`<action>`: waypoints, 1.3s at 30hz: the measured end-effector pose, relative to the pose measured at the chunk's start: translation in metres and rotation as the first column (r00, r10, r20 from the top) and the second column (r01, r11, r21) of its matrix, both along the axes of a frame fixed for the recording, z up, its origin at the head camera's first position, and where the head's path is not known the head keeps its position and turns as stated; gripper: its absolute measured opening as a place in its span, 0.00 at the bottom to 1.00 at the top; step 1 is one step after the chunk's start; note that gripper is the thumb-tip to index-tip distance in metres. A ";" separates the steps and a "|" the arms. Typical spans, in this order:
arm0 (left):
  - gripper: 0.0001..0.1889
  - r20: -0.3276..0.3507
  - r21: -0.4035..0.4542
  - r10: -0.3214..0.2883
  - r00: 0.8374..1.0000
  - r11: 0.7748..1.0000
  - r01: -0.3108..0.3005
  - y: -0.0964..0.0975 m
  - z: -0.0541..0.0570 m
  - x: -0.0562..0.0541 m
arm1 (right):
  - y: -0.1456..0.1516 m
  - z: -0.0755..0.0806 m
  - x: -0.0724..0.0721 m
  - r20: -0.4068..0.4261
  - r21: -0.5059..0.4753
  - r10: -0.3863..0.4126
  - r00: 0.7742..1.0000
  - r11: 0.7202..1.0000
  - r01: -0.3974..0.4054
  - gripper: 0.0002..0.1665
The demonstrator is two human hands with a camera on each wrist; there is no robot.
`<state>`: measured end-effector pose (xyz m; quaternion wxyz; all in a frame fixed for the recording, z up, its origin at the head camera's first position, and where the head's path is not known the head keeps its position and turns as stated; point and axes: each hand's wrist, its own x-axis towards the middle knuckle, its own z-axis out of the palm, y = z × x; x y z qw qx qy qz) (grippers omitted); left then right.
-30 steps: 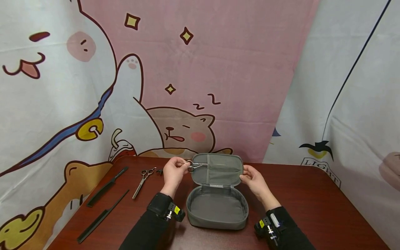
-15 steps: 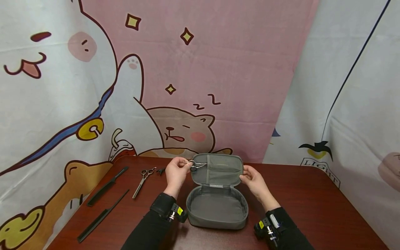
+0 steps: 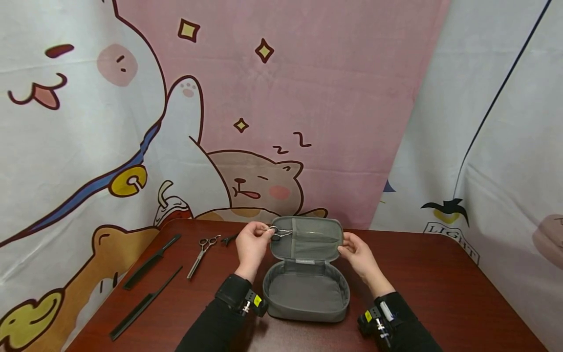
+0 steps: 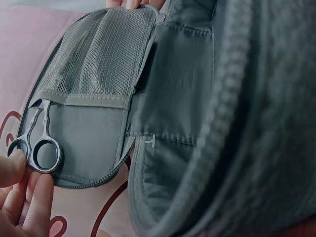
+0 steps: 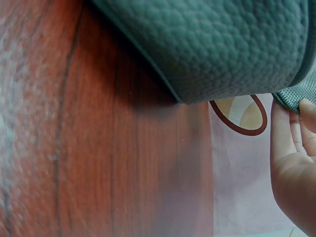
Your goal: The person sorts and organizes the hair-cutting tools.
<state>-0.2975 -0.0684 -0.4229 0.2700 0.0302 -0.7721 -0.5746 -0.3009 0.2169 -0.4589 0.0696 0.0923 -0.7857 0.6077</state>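
Note:
A grey zippered case [image 3: 306, 315] stands unzipped on the table, its lid raised at the back with a mesh pocket [image 4: 98, 59] inside. My left hand [image 3: 254, 247] pinches the finger rings of silver scissors [image 4: 45, 154] at the lid's left side. Their blades lie under the mesh pocket's edge, seen through the mesh in the left wrist view. With thumb and fingers, my right hand [image 3: 358, 253] grips the right edge of the lid, also seen in the right wrist view, where the hand [image 5: 294, 163] pinches the mesh corner.
Left of the case lie a second pair of scissors [image 3: 202, 255], a black comb [image 3: 151, 261], a black tail comb [image 3: 142, 305] and a small dark clip [image 3: 227, 240]. A printed cloth [image 3: 343, 98] hangs behind the brown table [image 3: 422, 283].
My left hand has moved slightly right, pushing the scissors further into the mesh pocket. My right hand keeps its hold on the lid.

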 end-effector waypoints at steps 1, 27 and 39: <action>0.07 -0.006 -0.003 0.000 1.000 1.000 0.000 0.001 0.000 0.000 | 0.000 0.000 0.000 -0.002 0.002 0.003 1.000 1.000 -0.003 0.19; 0.08 -0.044 -0.002 -0.046 0.998 0.999 0.046 0.015 0.004 0.002 | -0.007 0.000 0.001 -0.057 0.111 -0.004 0.998 0.994 0.010 0.18; 0.07 -0.002 0.033 -0.113 0.994 0.993 0.113 0.008 0.010 0.009 | -0.006 0.002 0.003 -0.061 0.078 0.006 0.998 0.997 -0.001 0.18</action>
